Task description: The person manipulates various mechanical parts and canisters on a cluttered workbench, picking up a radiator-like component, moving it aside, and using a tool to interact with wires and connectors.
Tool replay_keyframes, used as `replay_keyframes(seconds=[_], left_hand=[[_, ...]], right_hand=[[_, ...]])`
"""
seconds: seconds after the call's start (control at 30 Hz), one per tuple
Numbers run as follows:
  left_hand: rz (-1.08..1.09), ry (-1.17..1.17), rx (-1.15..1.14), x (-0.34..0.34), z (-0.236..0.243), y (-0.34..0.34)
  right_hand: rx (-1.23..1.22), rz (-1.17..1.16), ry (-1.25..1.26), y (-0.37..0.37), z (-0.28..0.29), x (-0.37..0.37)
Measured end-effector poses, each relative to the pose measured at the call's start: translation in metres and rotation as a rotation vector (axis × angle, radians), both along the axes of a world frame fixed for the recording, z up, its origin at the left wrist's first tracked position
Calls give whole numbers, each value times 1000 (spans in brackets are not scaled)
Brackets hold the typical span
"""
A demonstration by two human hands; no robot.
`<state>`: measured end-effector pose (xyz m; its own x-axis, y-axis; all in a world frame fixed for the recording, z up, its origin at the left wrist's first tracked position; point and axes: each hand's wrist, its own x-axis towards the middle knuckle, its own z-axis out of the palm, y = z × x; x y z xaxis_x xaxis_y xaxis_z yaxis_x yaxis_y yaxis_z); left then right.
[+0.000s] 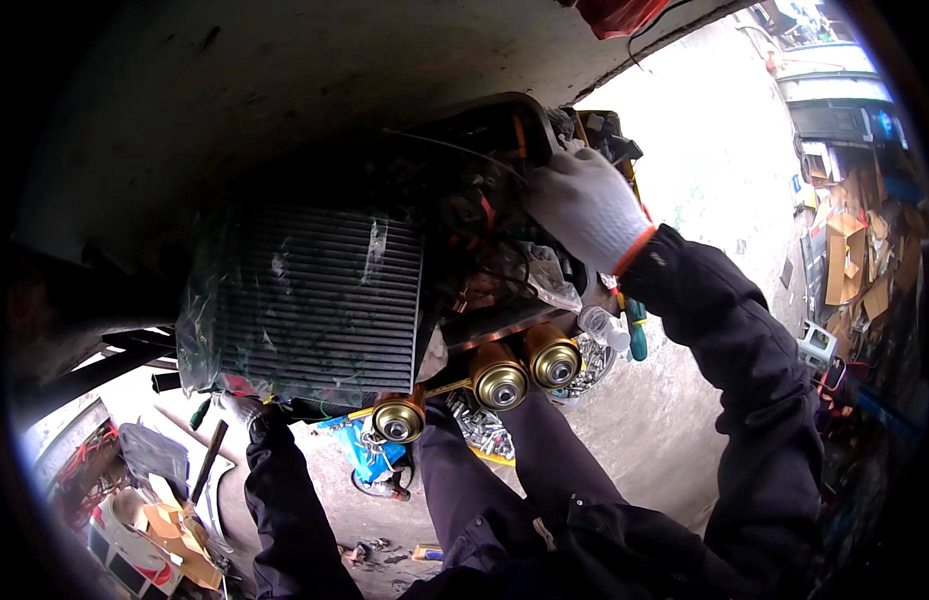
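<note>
My right hand [587, 208], in a white knit glove with an orange cuff, is closed over the far right of a dark, cluttered pile. A thin pale strip [454, 146], like a wire or cable tie, runs left from its fingers, which are partly turned away. My left hand [243, 410], also gloved, is at the near left corner of a dark pleated filter [324, 300] in clear plastic; its fingers are mostly hidden. Wires and small parts lie in deep shadow between the filter and my right hand.
Three spray cans [500, 385] point their gold bases toward me. Beside them are a clear plastic bottle [604, 327] and a green-handled tool [636, 330]. Metal fasteners [481, 428] fill a container below. A pale panel [314, 60] overhangs the far side. Cardboard [844, 260] is piled at right.
</note>
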<state>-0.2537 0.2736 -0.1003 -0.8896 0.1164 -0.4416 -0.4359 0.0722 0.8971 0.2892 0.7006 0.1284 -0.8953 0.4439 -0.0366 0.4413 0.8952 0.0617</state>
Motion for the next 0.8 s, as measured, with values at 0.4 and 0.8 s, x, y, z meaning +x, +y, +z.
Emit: replay_keyframes(seconds=[0.4, 0.8], left_hand=[[-37, -190, 47, 25, 10, 7], [-75, -78, -30, 1, -11, -15]], right_hand=[[-6, -190, 1, 7, -28, -3], [-1335, -817, 715, 3, 18, 1]])
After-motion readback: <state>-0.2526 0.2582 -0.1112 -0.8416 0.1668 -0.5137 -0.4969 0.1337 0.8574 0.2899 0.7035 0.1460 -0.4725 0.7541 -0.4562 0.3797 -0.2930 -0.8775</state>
